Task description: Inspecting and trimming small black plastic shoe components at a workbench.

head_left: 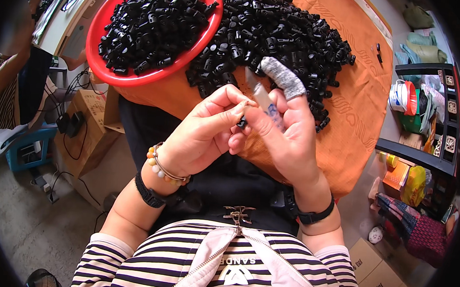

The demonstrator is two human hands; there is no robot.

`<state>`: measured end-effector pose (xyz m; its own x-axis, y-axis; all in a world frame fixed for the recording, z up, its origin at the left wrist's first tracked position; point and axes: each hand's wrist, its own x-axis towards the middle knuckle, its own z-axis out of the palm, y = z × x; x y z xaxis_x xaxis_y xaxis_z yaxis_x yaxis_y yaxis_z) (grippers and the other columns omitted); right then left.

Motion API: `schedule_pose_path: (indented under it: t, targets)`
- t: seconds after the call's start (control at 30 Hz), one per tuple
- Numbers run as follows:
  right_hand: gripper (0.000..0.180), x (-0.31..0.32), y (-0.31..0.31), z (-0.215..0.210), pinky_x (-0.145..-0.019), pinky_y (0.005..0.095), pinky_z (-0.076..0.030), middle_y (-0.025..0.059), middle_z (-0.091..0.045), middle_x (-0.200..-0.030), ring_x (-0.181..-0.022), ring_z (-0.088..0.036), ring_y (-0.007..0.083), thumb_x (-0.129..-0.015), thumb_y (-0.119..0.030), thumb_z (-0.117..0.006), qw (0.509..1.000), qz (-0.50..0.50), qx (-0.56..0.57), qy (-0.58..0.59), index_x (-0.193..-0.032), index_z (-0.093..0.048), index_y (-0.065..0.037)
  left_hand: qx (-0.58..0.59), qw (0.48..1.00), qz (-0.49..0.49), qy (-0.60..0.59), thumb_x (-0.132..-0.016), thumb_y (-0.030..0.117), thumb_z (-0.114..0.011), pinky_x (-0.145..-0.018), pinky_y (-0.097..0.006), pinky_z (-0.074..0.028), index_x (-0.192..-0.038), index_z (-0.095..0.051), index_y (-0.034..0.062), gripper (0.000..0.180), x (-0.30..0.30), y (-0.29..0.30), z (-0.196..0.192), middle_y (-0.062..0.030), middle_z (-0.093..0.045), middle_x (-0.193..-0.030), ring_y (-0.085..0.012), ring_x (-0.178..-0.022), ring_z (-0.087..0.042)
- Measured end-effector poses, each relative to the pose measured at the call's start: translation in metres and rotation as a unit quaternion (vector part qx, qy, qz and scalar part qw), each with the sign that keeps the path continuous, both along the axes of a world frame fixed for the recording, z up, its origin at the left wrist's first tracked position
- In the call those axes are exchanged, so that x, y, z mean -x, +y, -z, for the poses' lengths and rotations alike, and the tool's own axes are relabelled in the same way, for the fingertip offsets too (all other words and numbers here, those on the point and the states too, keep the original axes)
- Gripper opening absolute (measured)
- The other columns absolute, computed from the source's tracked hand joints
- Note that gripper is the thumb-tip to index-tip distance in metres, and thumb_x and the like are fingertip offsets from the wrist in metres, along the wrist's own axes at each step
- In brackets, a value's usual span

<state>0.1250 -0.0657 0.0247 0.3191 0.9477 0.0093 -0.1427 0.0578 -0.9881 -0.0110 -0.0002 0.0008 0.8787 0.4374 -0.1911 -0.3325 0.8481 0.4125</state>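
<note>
My left hand is closed in front of my chest. Its thumb and fingers pinch a small black plastic part, mostly hidden by the fingertips. Close against it, my right hand grips a small knife. The knife's pointed blade points up and away from me, and its pale body looks wrapped, with blue marks near the palm. A grey knitted finger cover sits on one raised finger of that hand. My right thumb meets the left fingertips at the part.
A heap of black plastic parts spreads over the orange cloth. Beside it at the far left stands a red basin full of similar parts. Cardboard boxes, a blue stool and another person are left; a shelf is right.
</note>
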Motion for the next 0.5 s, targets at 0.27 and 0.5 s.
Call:
schedule_pose_path:
  t: [0.27,0.5]
  targets:
    - [0.046,-0.02,-0.01,0.0,-0.073,0.0145,-0.037,0.0004,-0.053,-0.104,-0.085,-0.046,0.0016,-0.086,-0.002,-0.056,0.998,0.056,0.039,0.014,-0.128,-0.038,0.001,-0.086,0.983,-0.122,0.106,-0.091,0.017,-0.05,-0.053,-0.019,-0.043,-0.099,-0.049,0.007,0.012,0.006,0.008,-0.01,-0.0037,-0.054,-0.079,-0.0071,-0.057,-0.05]
    - [0.041,-0.038,-0.032,0.008,-0.071,0.014,-0.036,0.003,-0.053,-0.114,-0.083,-0.045,0.0008,-0.087,-0.003,-0.056,0.995,0.071,0.068,-0.022,-0.125,-0.042,0.001,-0.159,0.918,-0.341,0.123,-0.091,0.012,-0.048,-0.069,-0.026,-0.052,-0.116,-0.043,0.0025,0.027,0.041,0.07,-0.025,-0.0189,-0.056,-0.11,-0.0214,-0.086,-0.062]
